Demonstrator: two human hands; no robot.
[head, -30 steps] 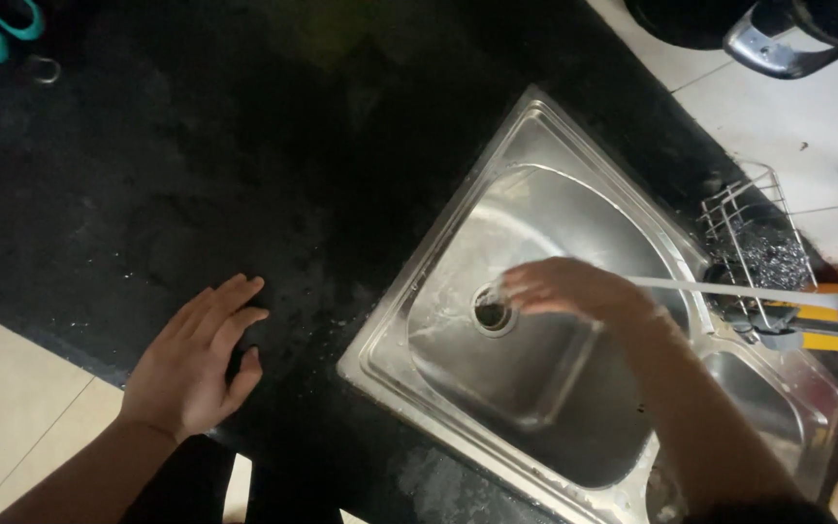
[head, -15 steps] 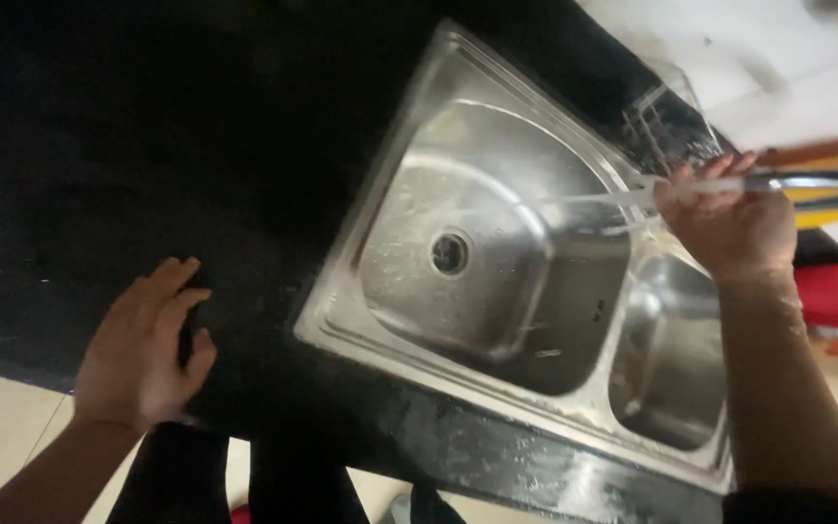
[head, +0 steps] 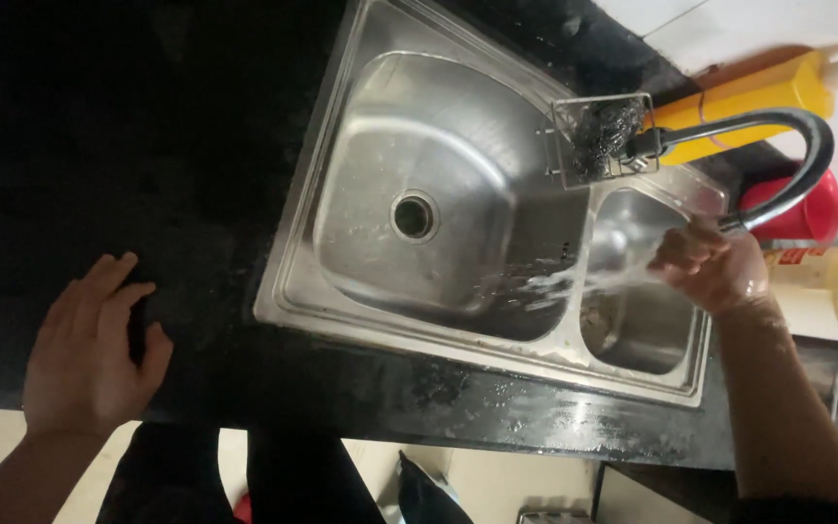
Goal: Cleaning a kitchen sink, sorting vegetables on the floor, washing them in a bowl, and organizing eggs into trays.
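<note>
Black speckled stone makes up the worktop (head: 147, 126), and a stainless steel sink (head: 293, 291) with two bowls is set into it at a slant: one large bowl with a round drain (head: 413, 215) at its centre, and one smaller bowl (head: 632, 320) to the right of it. On the near left, the left hand (head: 89, 354) lies flat on the worktop edge, palm down, fingers spread and loosely open, holding nothing, its forearm running off the near left corner. The right hand (head: 708, 270) is raised over the small bowl, its forearm reaching in from the near right; the fingers are curled into a loose fist just under the end of the curved dark faucet spout (head: 797, 146), which arches in from the far right. Whether the hand grips the spout end or only touches it cannot be told. Water (head: 555, 283) streams leftward from the hand and splashes across the divider into the large bowl. One small wire basket (head: 601, 141) holding a dark steel scrubber hangs at the far rim of the sink. Along the far right stand three containers: one yellow bottle (head: 749, 102), one red container (head: 788, 218) and one cream tub (head: 831, 291).
</note>
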